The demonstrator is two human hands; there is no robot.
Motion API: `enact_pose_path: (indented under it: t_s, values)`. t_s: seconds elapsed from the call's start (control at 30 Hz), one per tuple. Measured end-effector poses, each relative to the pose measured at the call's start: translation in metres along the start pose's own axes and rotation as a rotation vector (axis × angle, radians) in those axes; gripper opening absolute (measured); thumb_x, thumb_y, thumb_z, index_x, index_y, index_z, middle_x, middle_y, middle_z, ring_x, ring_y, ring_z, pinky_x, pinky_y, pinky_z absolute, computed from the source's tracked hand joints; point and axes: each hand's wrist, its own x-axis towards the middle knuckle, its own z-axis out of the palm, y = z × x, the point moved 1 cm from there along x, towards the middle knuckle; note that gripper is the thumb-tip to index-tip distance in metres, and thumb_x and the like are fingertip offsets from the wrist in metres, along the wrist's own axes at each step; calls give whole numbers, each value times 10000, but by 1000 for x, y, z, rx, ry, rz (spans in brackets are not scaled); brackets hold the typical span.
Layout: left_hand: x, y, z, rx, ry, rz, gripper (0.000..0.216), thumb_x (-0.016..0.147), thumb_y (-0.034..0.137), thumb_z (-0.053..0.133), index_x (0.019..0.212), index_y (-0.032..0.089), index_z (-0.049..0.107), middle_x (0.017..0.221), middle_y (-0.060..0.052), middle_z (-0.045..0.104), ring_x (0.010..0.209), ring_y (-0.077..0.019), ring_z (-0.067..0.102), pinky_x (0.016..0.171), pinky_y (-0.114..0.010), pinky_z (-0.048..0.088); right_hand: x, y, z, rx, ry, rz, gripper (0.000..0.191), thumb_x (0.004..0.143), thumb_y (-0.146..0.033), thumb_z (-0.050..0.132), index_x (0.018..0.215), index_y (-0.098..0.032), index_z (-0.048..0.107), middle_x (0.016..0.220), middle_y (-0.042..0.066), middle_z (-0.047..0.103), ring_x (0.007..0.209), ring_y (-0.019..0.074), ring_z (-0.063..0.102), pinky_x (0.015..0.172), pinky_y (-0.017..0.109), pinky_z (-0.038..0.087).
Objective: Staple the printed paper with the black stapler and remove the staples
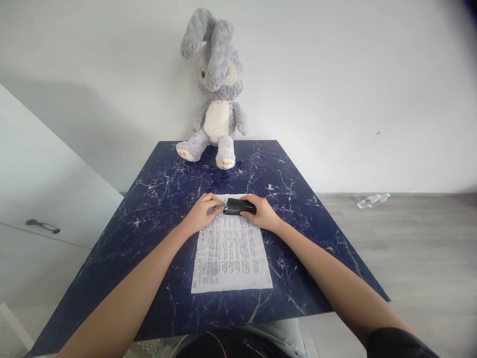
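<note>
Fingers closed at both ends of one black stapler (238,205)

Right hand (262,213): thumb and fingers are clamped on the stapler's right end. Left hand (203,211): thumb and forefinger are pinched on a thin silvery piece (219,207) at its left end; whether that piece is joined to the stapler, I cannot tell. The stapler is over the far part of the printed sheet (233,253).

To handle it well, I would hold the right end firmly and the body level, grip the silvery piece by its sides, and avoid dragging the paper.

Counted: two hands, one stapler, one silvery piece, and one sheet showing, though others could lie beneath. Beyond the sheet sits one plush rabbit (218,119); one pale scrap (270,187) lies on the one table (298,248), past the sheet's far right corner. Well right of the sheet, one clear plastic item (373,200) is on the floor (410,238).
</note>
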Motion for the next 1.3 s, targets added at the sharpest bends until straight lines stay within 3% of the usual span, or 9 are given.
enact_pose_path:
  t_s: [1.07,1.3]
  values:
    - [0,-4,1,-8,1,-58,175,969,258,685,1129,240,754,1088,-79,702,1063,-273,662,941,-475,558,1,-3,-2,-9,-26,8,329,859,-201,735,1177,-224,655,1063,77,736,962,272,705,888,415,549]
    - [-1,0,-3,-89,16,-67,217,976,235,647,1179,223,724,1085,-85,722,1025,-255,684,946,-459,552,-1,2,0,53,37,37,326,840,-239,768,1157,-211,701,1051,74,760,930,259,715,872,396,551]
